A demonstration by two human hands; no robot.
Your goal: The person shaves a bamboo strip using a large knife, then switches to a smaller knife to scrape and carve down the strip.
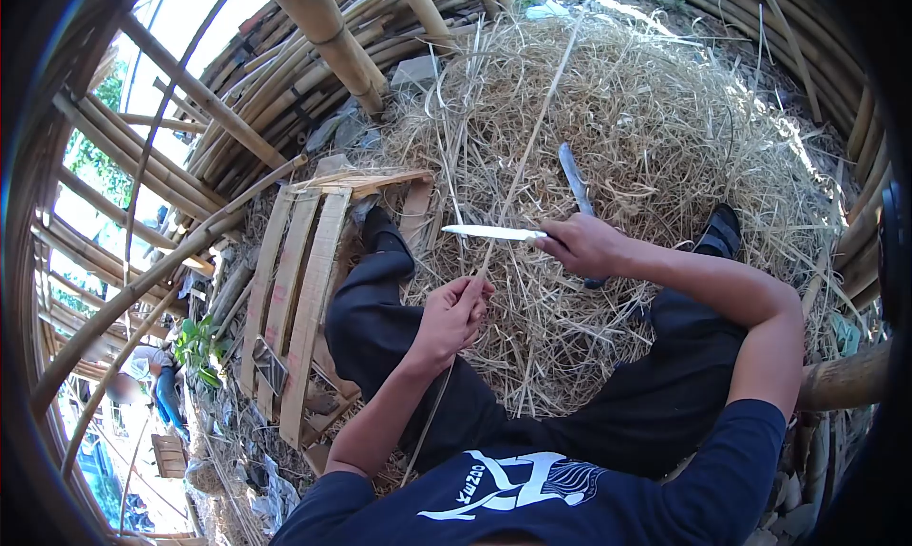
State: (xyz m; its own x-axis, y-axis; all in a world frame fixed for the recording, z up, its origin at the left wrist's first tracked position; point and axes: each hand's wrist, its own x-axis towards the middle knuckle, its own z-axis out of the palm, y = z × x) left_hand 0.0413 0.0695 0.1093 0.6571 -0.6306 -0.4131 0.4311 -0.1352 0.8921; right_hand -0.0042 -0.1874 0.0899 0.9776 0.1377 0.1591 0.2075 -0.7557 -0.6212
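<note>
My left hand (454,320) is closed around a long, thin bamboo strip (534,137). The strip runs from the far side of a shavings pile, through my fingers, to my lap. My right hand (581,248) grips a knife (494,232) by its handle, with the pale blade pointing left. That blade crosses the strip just beyond my left fingers; whether the edge touches it I cannot tell. A second, curved grey blade (574,177) shows behind my right hand over the shavings, its middle hidden by the hand.
Bamboo shavings (627,118) heap between and beyond my legs. A wooden slatted crate (302,289) stands by my left leg. Thick bamboo poles (328,38) rise at upper left, with more stacked along the back. Another person (157,380) is far left, beyond the bamboo frame.
</note>
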